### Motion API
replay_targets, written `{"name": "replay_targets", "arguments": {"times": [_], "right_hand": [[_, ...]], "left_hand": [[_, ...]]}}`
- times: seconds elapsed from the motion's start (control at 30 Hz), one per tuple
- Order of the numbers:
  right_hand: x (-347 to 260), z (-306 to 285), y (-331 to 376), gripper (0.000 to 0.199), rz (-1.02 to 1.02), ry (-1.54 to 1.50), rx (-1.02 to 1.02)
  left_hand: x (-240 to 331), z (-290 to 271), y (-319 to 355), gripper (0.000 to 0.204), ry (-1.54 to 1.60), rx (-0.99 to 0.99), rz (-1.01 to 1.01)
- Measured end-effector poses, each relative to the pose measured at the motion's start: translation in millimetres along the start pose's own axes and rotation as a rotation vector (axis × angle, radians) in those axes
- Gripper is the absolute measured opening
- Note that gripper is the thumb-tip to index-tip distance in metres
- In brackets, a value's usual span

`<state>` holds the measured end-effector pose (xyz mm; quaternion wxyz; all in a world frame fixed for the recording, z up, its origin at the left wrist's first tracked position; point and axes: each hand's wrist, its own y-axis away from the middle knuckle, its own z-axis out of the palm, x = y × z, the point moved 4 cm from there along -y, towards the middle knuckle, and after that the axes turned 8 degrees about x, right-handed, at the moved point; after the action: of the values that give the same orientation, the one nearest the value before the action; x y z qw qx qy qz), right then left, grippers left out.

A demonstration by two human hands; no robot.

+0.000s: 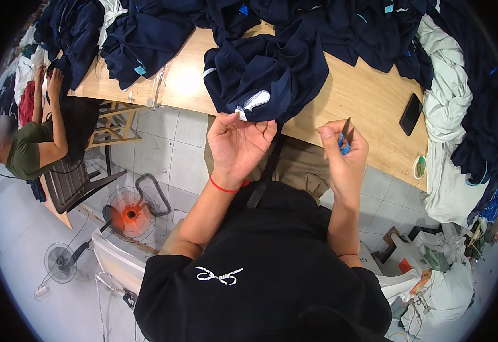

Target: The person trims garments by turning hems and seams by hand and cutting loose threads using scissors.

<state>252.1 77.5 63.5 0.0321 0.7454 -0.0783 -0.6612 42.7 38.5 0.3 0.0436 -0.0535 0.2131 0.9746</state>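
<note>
Navy garment [271, 69], crumpled, w/ wht oval patch [257, 100] nr edge

From where I stand, the person's forearms [204, 208] reach forward, the left hand [238, 145] palm up, fingers [269, 132] curled, the right hand [350, 162] closed in a grip.

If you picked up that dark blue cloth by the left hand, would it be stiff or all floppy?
Probably floppy: the dark blue cloth lies bunched in soft folds. It would likely sag, since the left hand has only its near edge. It probably won't roll, being a crumpled heap.
</note>
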Motion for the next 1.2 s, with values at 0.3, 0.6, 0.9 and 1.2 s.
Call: {"name": "replay_targets", "arguments": {"times": [0.3, 0.6, 0.9, 1.2], "right_hand": [[3, 33, 0, 0.021, 0.035, -0.174, -0.069], [6, -56, -36, 0.021, -0.053, -0.231, 0.310], [-131, -169, -52, 0.019, -0.687, -0.217, 0.708], [-95, -157, -167, 0.028, -0.609, 0.343, 0.656]], "left_hand": [[-19, 19, 14, 0.034, -0.522, 0.031, 0.161], [25, 14, 8, 0.039, -2.093, 0.148, 1.265], [64, 105, 27, 0.027, -1.740, -0.115, 1.367], [127, 97, -129, 0.022, -2.068, -0.121, 1.459]]}}
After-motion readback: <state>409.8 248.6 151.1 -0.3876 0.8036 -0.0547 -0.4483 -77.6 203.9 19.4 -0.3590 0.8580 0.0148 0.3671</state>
